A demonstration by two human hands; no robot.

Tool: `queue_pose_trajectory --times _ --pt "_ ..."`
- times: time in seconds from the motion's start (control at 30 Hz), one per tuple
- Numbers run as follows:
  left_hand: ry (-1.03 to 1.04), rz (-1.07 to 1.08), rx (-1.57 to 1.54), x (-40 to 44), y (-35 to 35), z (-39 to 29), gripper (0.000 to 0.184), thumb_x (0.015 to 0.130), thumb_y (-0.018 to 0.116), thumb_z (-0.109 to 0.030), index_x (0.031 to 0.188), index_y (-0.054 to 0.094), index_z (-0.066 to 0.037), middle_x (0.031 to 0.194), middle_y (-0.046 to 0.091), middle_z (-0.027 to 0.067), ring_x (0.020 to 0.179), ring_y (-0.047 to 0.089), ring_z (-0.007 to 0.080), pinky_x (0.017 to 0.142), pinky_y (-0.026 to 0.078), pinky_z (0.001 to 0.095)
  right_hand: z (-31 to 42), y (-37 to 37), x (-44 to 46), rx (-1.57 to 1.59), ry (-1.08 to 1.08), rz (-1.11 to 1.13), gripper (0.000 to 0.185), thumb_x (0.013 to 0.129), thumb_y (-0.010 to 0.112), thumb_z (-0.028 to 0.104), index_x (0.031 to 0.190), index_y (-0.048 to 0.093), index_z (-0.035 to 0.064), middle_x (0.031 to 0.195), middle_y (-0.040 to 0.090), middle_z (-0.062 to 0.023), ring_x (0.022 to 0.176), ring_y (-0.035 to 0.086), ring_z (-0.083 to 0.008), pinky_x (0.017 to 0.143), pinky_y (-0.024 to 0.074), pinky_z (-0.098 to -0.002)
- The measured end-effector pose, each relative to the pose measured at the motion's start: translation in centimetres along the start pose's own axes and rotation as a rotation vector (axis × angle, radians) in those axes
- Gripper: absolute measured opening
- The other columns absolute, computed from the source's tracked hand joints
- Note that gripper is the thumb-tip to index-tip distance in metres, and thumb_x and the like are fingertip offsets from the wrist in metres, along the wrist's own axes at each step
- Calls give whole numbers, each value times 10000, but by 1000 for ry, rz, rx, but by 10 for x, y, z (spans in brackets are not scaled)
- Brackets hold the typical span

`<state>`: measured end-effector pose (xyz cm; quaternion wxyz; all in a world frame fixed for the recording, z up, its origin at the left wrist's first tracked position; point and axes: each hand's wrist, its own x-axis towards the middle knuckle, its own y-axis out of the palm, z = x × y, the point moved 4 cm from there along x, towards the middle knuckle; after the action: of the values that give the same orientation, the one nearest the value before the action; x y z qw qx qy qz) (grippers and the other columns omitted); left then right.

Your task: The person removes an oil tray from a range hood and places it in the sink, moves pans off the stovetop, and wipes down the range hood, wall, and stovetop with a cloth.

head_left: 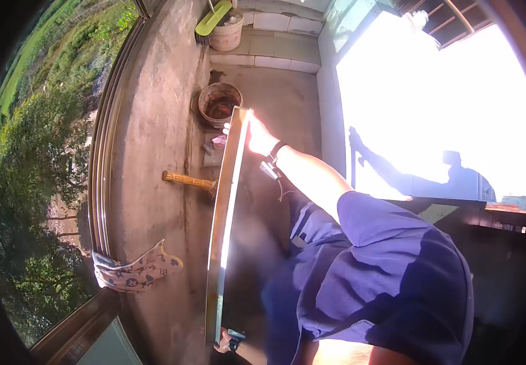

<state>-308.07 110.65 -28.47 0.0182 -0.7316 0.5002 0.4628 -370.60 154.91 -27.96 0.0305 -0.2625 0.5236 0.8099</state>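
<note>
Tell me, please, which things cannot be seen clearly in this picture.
All in the head view:
Panel: broad faces, seen nearly edge-on.
Right grip: partly hidden behind the panel.
Lower bucket: what it holds, too dark and small to identify.
Bright surface: details, washed out by glare.

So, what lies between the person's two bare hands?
The head view shows a long, narrow, brown-sided panel between the upper hand and lower hand.

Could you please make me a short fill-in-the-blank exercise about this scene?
In the picture, one hand holds the upper end of the long panel; the other hand holds its ____ end.
The sunlit wall carries the shadow of a ____.
The number of visible buckets is ____.

Missing words: lower; person; two.
</note>
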Motion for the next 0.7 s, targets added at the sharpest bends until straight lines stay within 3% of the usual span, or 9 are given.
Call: queue_pose_trajectory --times 0.23,0.33,0.43,0.47,0.57,0.6,0.7 --pt "113 -199 -32 -82 -17 124 754 901 407 -401 1500 318 48 1519 439 194 1414 384 366 1159 256 499 35 -41 119 -129 151 29 657 1012 288 623 1344 460 82 1217 585 -226 1136 588 -397 977 454 -687" --pt "155 -315 -28 -131 -22 175 753 898 419 -393 1499 320 49 1520 439 193 1417 377 365 1161 250 495 48 -64 177 -129 259 63 727 997 257 666 1405 440 92 1292 571 -233 1176 571 -397 1038 447 -585" --pt "214 -438 -38 -188 -14 222 753 895 431 -386 1498 321 50 1520 438 191 1420 371 364 1164 244 492 56 -84 209 -185 342 -17 728 996 266 669 1421 436 103 1317 564 -224 1207 555 -388 1053 441 -541" --pt "255 -437 -188 -224 16 250 667 880 474 -283 1458 405 42 1512 446 183 1427 349 333 1171 213 458 57 -96 221 -185 376 42 726 995 270 668 1440 426 116 1328 560 -221 1228 544 -377 1065 429 -538" --pt "183 -438 -427 -228 -11 263 576 888 438 -216 1414 483 12 1487 472 181 1414 377 309 1173 231 449 60 -111 245 -203 429 54 679 1023 250 624 1441 410 114 1255 585 -223 1143 582 -339 1034 455 -490" --pt "196 -447 -428 -231 -21 264 576 888 438 -216 1414 483 12 1487 472 181 1414 377 309 1173 231 449 59 -118 254 -203 445 49 679 1023 250 624 1441 410 114 1255 585 -223 1143 582 -339 1034 455 -490" --pt "124 -207 -173 -242 -20 272 491 939 434 -251 1359 540 -20 1434 505 170 1377 413 267 1160 283 457 55 -147 285 -212 448 79 671 1020 271 624 1427 428 114 1198 603 -202 1110 590 -326 1024 458 -484"
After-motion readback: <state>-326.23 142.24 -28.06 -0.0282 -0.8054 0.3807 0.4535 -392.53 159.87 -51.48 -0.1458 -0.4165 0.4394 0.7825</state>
